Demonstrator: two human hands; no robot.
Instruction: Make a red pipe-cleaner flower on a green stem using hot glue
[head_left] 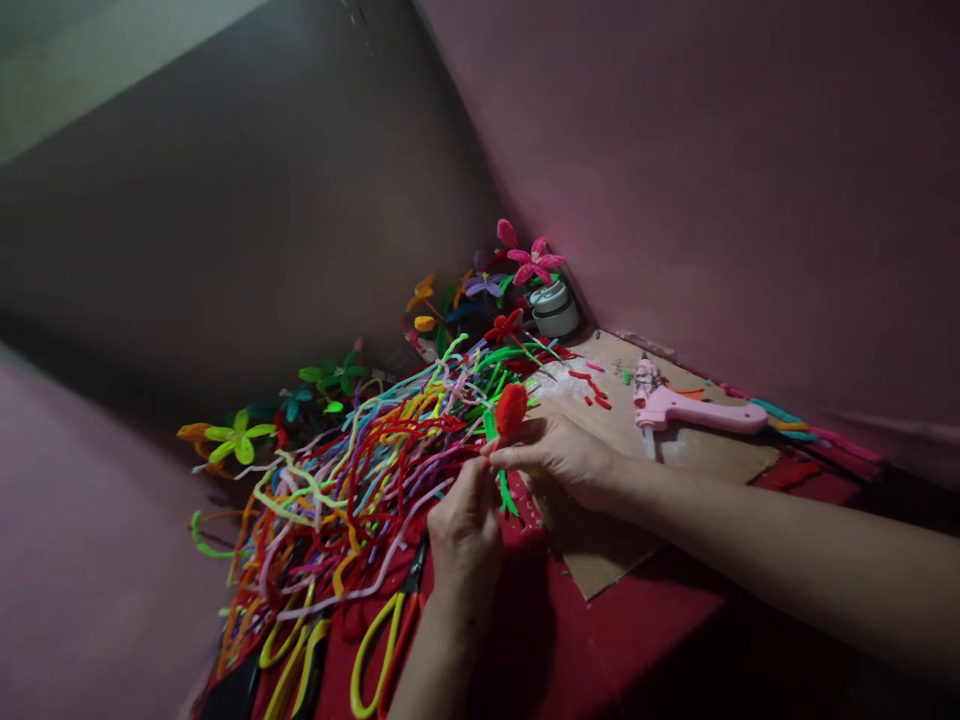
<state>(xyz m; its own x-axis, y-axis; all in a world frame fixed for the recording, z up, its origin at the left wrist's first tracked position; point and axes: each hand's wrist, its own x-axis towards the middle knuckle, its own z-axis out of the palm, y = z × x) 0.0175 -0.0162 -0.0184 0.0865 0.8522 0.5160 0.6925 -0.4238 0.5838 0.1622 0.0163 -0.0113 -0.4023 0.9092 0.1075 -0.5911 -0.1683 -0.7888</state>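
A red fuzzy bud (511, 409) stands above my fingertips, with a green fuzzy piece (507, 494) hanging below them. My right hand (559, 455) pinches the base of the bud between thumb and fingers. From below, my left hand (469, 515) meets it, its thumb and forefinger pressed together on the same piece. The fingertips of both hands touch or nearly touch. Just left of them spreads a large heap of many-coloured pipe cleaners (390, 430).
A pink glue gun (705, 411) lies on a cardboard sheet (727, 459) with red scraps. Scissors with yellow handles (375, 660) lie at the lower left. Behind stand a small lidded jar (555, 310), a pink flower (535, 261) and a yellow-green flower (240, 437). Walls rise behind.
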